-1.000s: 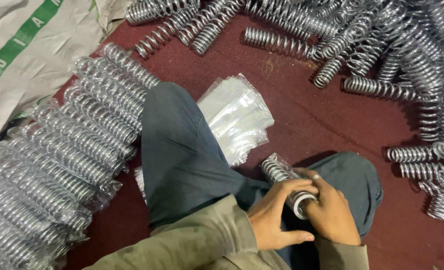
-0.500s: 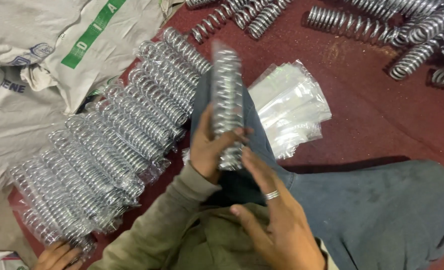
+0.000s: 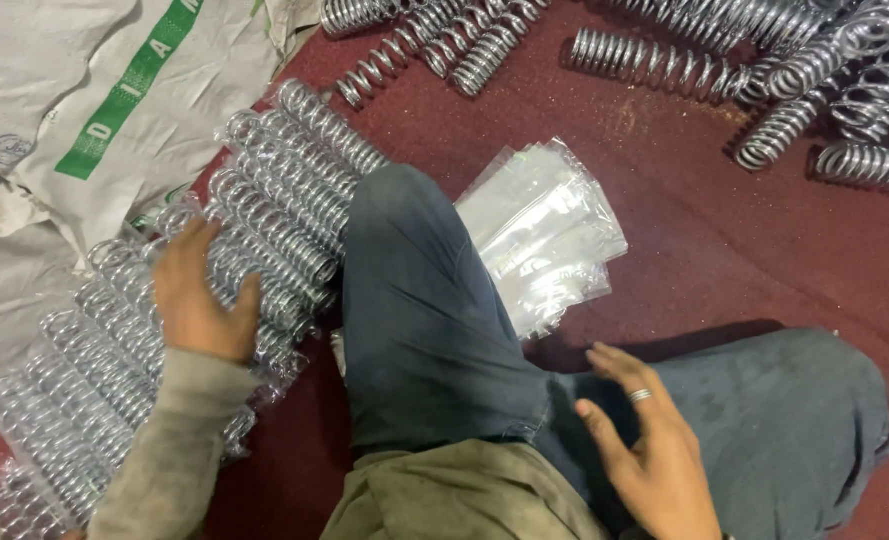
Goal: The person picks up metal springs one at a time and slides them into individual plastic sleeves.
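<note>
Left hand (image 3: 200, 300) lies flat, fingers spread, on bagged springs (image 3: 265, 230) stacked by the knee; right hand (image 3: 655, 450) open, empty. Many packed; loose springs (image 3: 645, 60) & empty bags (image 3: 545, 230) remain

Loose bare springs (image 3: 655, 60) and white sacks (image 3: 85, 110) lie on the maroon floor (image 3: 705, 240).

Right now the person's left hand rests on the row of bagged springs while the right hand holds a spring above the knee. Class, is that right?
Not quite. The left hand does rest on the bagged springs, but the right hand holds nothing: its fingers are spread open over the trouser leg. The head view shows this.
</note>
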